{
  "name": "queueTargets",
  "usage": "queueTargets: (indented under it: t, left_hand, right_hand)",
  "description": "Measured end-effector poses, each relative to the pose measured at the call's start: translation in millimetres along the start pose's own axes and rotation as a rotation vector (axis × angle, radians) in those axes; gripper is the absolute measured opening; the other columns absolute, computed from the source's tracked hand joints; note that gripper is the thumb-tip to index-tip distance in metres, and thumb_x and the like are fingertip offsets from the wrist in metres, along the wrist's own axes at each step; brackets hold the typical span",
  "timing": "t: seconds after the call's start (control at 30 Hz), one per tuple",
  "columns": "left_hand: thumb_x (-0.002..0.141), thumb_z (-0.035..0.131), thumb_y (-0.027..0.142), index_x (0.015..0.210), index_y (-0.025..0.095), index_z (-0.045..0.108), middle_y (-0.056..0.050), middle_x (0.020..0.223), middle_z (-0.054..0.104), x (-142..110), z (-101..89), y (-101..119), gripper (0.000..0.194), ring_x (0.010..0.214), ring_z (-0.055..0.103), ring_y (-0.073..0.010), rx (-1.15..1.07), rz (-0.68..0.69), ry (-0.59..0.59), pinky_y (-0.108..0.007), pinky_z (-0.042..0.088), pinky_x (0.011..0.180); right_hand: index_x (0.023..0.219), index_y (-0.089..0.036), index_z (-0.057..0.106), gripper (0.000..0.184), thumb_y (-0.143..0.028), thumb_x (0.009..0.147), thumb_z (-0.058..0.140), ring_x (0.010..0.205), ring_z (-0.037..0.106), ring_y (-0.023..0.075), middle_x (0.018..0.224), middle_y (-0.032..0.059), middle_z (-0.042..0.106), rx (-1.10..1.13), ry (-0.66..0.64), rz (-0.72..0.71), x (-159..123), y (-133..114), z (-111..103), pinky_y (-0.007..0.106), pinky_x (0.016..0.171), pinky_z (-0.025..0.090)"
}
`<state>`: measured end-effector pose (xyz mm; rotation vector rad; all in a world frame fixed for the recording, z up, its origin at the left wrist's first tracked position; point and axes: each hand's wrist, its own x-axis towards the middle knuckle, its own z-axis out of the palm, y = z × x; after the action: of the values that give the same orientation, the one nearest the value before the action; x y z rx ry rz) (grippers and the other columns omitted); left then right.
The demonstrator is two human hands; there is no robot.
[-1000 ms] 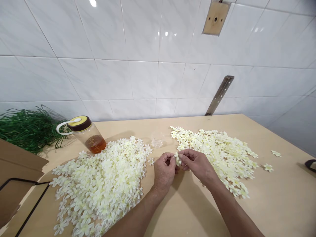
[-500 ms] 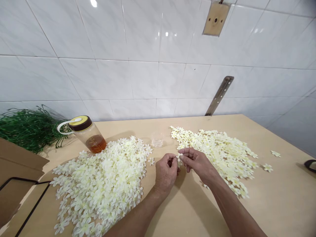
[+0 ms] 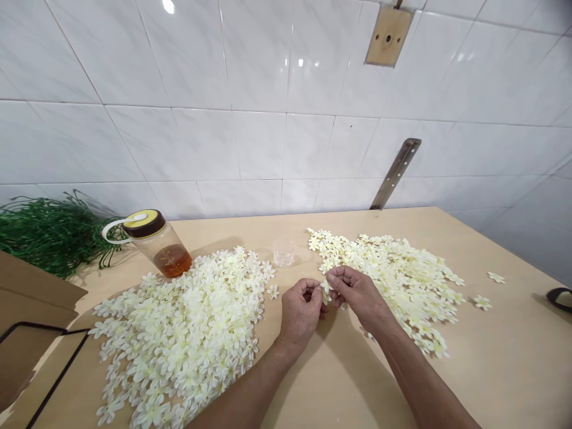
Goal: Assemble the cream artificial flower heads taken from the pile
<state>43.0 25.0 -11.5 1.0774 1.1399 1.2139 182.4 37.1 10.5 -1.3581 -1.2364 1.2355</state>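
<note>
Between my two hands, just above the table, is a small cream-white artificial flower. My right hand pinches it from the right with thumb and forefinger. On its other side my left hand is closed, its thumb and curled fingertips at the petals; whatever lies inside the curled fingers is hidden. To the left spreads a large pile of loose cream-white flowers. A flatter pile of similar flowers lies behind and right of my right hand. One single flower rests left of my left hand.
A small clear plastic dish stands between the piles. At the left are a bottle of amber liquid, green artificial stems and a cardboard box. A black object sits at the right edge. A tiled wall closes the back.
My right fingers have shifted slightly at the flower, with the thumb and forefinger now closer together. My left hand stays nearly in place. The view has moved very slightly.
</note>
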Motion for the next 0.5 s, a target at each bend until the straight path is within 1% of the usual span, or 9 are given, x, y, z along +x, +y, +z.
queueTargets:
  t: [0.1, 0.23, 0.37, 0.43, 0.5]
  left_hand:
    - [0.078, 0.06, 0.028, 0.079, 0.017, 0.064, 0.001, 0.054, 0.062, 1.3, 0.1, -0.9, 0.012, 0.043, 0.058, -0.0131, -0.019, -0.021, 0.006, -0.022, 0.05, 0.041]
    - [0.078, 0.06, 0.027, 0.078, 0.016, 0.065, 0.001, 0.054, 0.062, 2.0, -0.1, -1.9, 0.012, 0.044, 0.059, -0.0131, -0.024, -0.027, 0.004, -0.022, 0.05, 0.042]
    - [0.077, 0.058, 0.024, 0.08, 0.015, 0.065, 0.002, 0.051, 0.061, 2.8, -1.1, -1.5, 0.012, 0.042, 0.057, -0.0123, -0.036, -0.038, 0.019, -0.021, 0.049, 0.041]
    - [0.077, 0.058, 0.024, 0.081, 0.015, 0.065, 0.002, 0.05, 0.061, 3.2, -1.6, -0.9, 0.012, 0.041, 0.056, -0.012, -0.038, -0.042, 0.031, -0.021, 0.049, 0.041]
    - [0.077, 0.058, 0.025, 0.082, 0.015, 0.065, 0.002, 0.051, 0.061, 3.4, -2.2, -0.3, 0.013, 0.042, 0.057, -0.0121, -0.033, -0.043, 0.045, -0.021, 0.049, 0.041]
  right_hand:
    - [0.09, -0.016, 0.063, 0.038, -0.05, 0.075, 0.071, 0.056, 0.058, 0.0142, 0.063, -0.0004, 0.06, 0.003, 0.016, -0.014, 0.4, 1.6, 0.2, 0.026, 0.05, 0.049]
    - [0.091, -0.017, 0.063, 0.034, -0.048, 0.078, 0.068, 0.052, 0.059, 0.0143, 0.06, -0.0014, 0.06, -0.093, 0.028, -0.03, 0.0, 0.6, -0.3, 0.027, 0.05, 0.05]
    - [0.096, -0.018, 0.062, 0.032, -0.04, 0.074, 0.072, 0.057, 0.064, 0.0154, 0.077, 0.0015, 0.065, -0.119, 0.01, -0.049, 0.0, -1.1, -0.6, 0.03, 0.057, 0.054]
    - [0.096, -0.019, 0.062, 0.032, -0.039, 0.073, 0.072, 0.066, 0.066, 0.0178, 0.083, 0.0037, 0.067, -0.166, 0.054, -0.078, -0.7, -2.5, -0.3, 0.03, 0.059, 0.055]
    - [0.09, -0.02, 0.063, 0.028, -0.041, 0.074, 0.071, 0.073, 0.065, 0.0197, 0.084, 0.0046, 0.067, -0.319, 0.169, -0.155, -3.0, -4.7, 0.6, 0.03, 0.061, 0.054]
